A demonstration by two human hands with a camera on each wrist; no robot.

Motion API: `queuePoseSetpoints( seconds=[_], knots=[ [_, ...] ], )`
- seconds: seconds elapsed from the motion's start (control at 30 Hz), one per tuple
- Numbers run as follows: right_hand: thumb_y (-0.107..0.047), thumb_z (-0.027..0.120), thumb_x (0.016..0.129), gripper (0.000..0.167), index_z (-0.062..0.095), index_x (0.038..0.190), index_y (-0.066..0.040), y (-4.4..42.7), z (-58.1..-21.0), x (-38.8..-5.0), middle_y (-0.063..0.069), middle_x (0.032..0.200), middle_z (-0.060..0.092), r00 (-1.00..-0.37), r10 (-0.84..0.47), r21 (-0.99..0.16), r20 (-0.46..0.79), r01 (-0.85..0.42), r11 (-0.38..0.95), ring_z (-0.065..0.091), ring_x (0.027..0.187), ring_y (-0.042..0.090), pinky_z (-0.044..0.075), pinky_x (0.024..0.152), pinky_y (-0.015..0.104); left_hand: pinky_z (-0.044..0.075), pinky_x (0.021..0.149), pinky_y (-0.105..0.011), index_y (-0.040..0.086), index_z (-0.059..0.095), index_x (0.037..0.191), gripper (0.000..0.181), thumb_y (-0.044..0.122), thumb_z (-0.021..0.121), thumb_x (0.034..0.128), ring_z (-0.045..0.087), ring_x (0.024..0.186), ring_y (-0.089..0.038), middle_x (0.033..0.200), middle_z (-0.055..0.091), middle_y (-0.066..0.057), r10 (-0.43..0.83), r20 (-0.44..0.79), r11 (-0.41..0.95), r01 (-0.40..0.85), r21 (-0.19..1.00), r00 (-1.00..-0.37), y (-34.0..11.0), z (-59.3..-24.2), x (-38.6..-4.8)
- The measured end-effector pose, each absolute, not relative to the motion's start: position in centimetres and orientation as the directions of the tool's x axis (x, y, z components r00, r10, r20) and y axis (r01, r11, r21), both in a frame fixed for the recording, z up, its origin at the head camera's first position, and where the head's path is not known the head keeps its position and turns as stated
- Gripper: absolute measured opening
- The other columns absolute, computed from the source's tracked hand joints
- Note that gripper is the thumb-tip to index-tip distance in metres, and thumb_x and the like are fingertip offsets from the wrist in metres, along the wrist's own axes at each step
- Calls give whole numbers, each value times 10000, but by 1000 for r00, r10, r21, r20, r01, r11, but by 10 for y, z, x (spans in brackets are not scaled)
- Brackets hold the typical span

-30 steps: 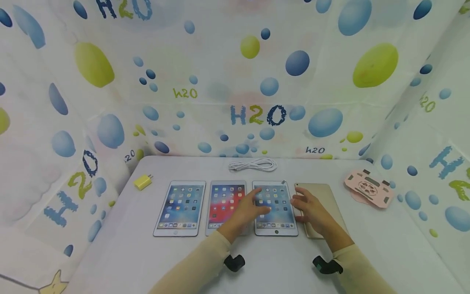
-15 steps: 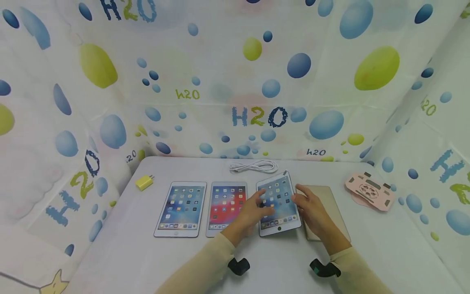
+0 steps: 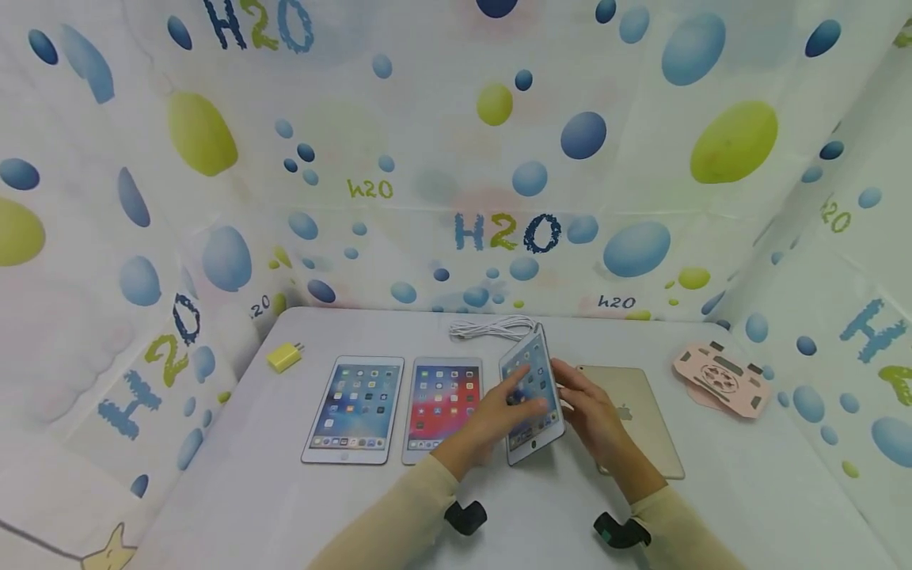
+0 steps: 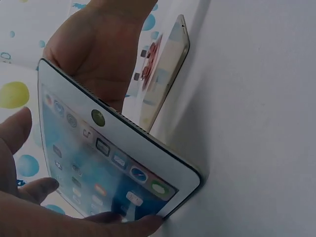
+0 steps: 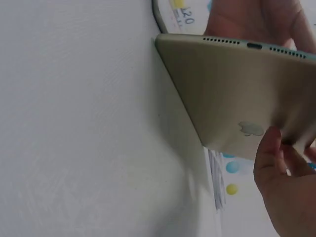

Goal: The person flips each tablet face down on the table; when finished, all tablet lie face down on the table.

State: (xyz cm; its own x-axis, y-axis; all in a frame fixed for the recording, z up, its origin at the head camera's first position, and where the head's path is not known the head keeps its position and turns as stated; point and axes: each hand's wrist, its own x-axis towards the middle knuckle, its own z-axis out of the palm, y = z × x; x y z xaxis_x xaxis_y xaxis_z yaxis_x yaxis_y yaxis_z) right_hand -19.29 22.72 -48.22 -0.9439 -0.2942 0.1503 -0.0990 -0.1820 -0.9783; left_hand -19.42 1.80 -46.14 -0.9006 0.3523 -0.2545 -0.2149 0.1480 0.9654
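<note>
A white-fronted tablet (image 3: 533, 384) with a gold back stands tipped up, its left long edge low on the table and its screen facing my left hand (image 3: 492, 416). The loosely spread left-hand fingers (image 4: 29, 190) lie across the screen side; firm contact is unclear. My right hand (image 3: 591, 408) holds the tablet from behind and at its raised edge, a bent digit touching the back near the logo in the right wrist view. The far edge there is hidden. Right of it a gold tablet (image 3: 644, 419) lies face down.
A blue-screen tablet (image 3: 354, 408) and a red-and-blue-screen tablet (image 3: 442, 404) lie face up to the left. A yellow charger plug (image 3: 285, 358) sits further left. A coiled white cable (image 3: 480, 328) lies behind. Pink patterned pieces (image 3: 723, 380) overlap at the right.
The tablet between the hands has gone from lying flat to standing tipped up, its right side raised. The right hand has shifted slightly left with it; the left hand stays over the screen.
</note>
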Motion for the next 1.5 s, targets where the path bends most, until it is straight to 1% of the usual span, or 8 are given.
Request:
queuePoseSetpoints(
  seconds=[0.2,0.43,0.73,0.87,1.03,1.2,1.33,1.5],
  knots=[
    [-110,425,1093,531,288,1604,-61,220,-488,-192,167,1666,258,-885,-424,-981,191,-184,-57,388,1472,328,488,1076,389,384,1078,-695,461,302,1583,744,560,660,939,382,1448,-454,1614,363,-179,430,-198,139,-153,978,-881,11,-461,-196],
    [-150,507,1073,561,348,1602,-250,210,-488,-187,33,1666,306,-876,-446,-953,183,-269,138,237,1532,391,268,1149,678,507,992,-615,406,229,1618,748,414,645,996,450,1414,-419,1629,336,-177,524,-139,-123,-237,964,-840,8,-471,-195],
    [-132,531,1059,551,383,1587,-188,206,-482,-183,17,1676,280,-860,-458,-912,226,-352,211,199,1541,392,177,1114,774,492,981,-660,362,206,1633,798,356,674,987,600,1259,-360,1561,449,-171,553,-87,-299,-295,908,-829,4,-479,-196],
    [-149,545,1050,547,412,1575,-230,206,-479,-182,-1,1678,274,-852,-463,-872,245,-403,280,200,1540,412,223,1100,781,472,1000,-668,364,198,1634,778,304,629,988,582,1279,-381,1558,454,-167,564,-59,-350,-302,887,-824,3,-476,-195],
    [-145,548,1045,477,513,1515,-219,208,-474,-182,23,1653,336,-847,-458,-848,270,-434,303,254,1514,427,273,1086,776,411,1047,-691,334,238,1629,773,217,582,946,471,1353,-409,1610,344,-156,529,-81,-411,-339,846,-845,4,-474,-196],
    [-174,591,1033,427,567,1447,-72,219,-462,-186,151,1578,437,-932,-282,-882,226,-319,347,375,1452,431,359,1098,688,510,1005,-563,319,306,1610,757,150,568,920,523,1287,-326,1524,423,-139,486,-116,-468,-370,802,-866,3,-472,-198],
    [-223,619,1018,556,457,1506,-12,231,-452,-190,240,1576,401,-990,-114,-888,81,-123,442,423,1417,461,401,1100,628,593,892,-432,320,329,1599,757,100,565,915,628,1170,-252,1429,525,-140,473,-100,-514,-366,776,-875,1,-470,-198],
    [-209,601,1021,659,313,1565,28,239,-449,-189,316,1523,430,-989,-131,-880,-72,1,476,499,1345,480,492,1046,553,586,910,-452,284,321,1605,782,42,546,897,626,1201,-265,1452,532,-158,454,-74,-540,-340,770,-888,2,-471,-196]
  ],
)
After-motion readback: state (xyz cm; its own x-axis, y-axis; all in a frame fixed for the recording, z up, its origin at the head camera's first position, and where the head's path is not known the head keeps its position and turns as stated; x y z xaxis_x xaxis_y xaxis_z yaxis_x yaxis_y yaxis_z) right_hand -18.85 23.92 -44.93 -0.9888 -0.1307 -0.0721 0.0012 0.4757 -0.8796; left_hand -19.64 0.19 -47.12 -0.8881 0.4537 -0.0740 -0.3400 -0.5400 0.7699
